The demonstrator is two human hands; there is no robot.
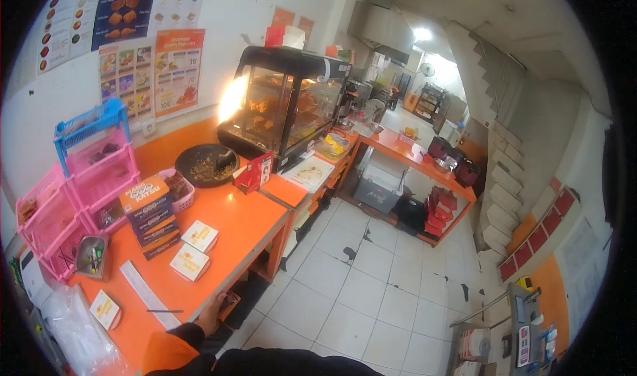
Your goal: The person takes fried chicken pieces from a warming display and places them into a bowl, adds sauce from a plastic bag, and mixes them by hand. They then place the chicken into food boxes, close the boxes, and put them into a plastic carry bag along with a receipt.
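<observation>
My left hand [211, 314] is at the front edge of the orange counter [239, 226], reaching from an orange and black sleeve. Its fingers are partly hidden, beside a brownish thing under the edge that is too small to make out. My right hand is out of view. On the counter near my left hand lie a white paper strip [144, 289] and a thin dark stick [164, 311]. Two small white printed boxes [189, 262] lie beyond them, and another white box [104, 309] sits further left. A stack of printed cartons [149, 221] stands behind.
Pink and blue plastic racks [102, 162], a metal tin of pens [92, 256] and a plastic bag [79, 326] line the left. A black wok [206, 165] stands before a lit glass food warmer [293, 107]. White floor tiles [343, 286] run toward an orange table [413, 162] and stairs [502, 197].
</observation>
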